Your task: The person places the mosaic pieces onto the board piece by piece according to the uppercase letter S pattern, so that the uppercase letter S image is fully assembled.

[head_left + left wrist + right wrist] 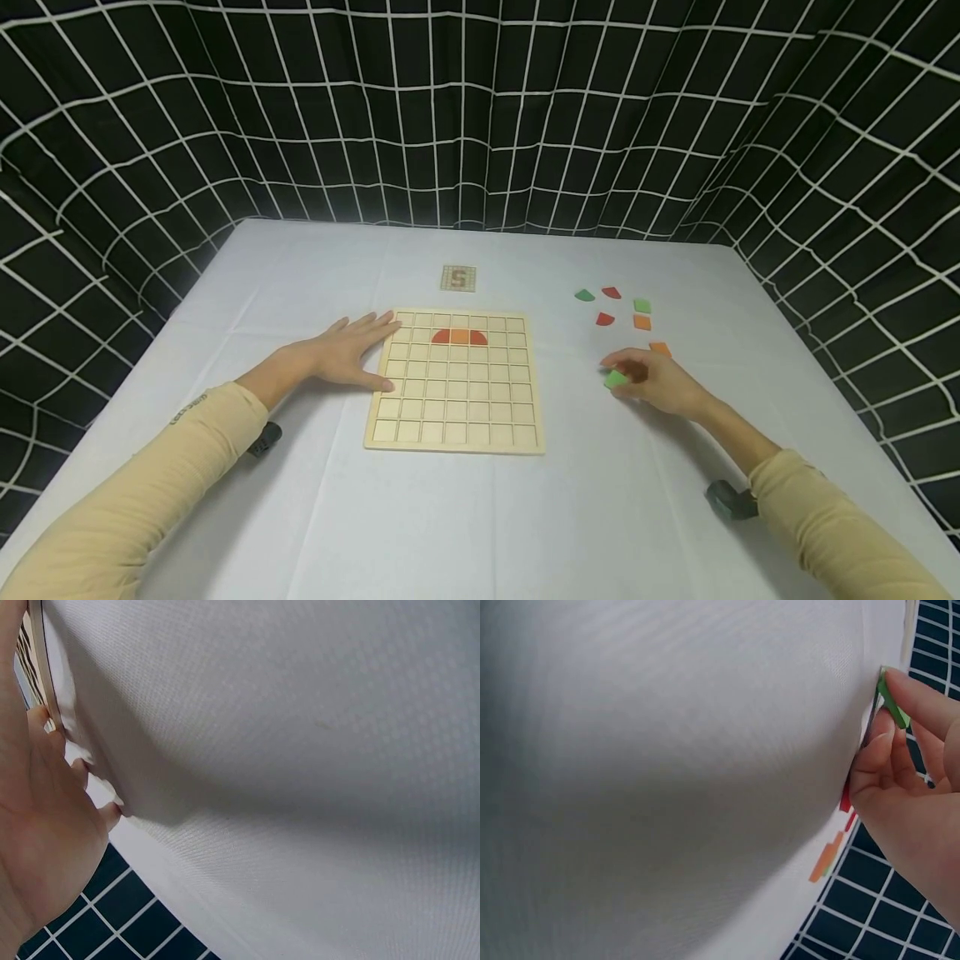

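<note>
A wooden grid board (pixel 457 408) lies on the white table, with two red quarter-circle tiles (pixel 441 337) and an orange square tile (pixel 460 337) between them in an upper row. My left hand (pixel 345 354) rests with spread, straight fingers on the board's left edge; the left wrist view shows mostly its palm (pixel 45 832). To the board's right, my right hand (pixel 660 383) pinches a light green square tile (pixel 617 379) between thumb and fingers. The right wrist view shows that green tile (pixel 892 701) tilted at the fingertips of the right hand (pixel 915 772).
Loose tiles lie beyond my right hand: a dark green quarter circle (pixel 585 295), red quarter circles (pixel 605 319), a green square (pixel 642 306) and orange squares (pixel 642 322). A small pattern card (pixel 458 278) lies behind the board. Black grid-patterned curtains (pixel 480 117) surround the table.
</note>
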A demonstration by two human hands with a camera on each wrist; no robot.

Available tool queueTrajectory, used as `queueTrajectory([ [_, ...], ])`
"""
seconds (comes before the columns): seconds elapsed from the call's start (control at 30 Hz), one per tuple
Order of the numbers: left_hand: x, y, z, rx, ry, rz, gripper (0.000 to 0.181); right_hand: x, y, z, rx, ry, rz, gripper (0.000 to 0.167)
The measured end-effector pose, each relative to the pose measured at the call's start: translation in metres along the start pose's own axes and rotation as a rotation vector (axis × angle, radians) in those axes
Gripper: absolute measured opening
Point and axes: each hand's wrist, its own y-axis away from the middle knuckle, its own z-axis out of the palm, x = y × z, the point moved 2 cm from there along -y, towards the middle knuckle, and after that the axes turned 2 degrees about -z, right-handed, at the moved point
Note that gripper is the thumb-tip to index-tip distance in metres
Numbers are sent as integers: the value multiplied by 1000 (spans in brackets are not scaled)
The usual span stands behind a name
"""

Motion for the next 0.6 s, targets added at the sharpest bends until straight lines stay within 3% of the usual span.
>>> queueTrajectory([
  [0.3,1,1,-1,5,3,6,107,-3,-2,-5,67,27,-19,25],
  [0.6,0,0,0,13,-5,5,107,-15,-6,-4,34,-140,70,32],
])
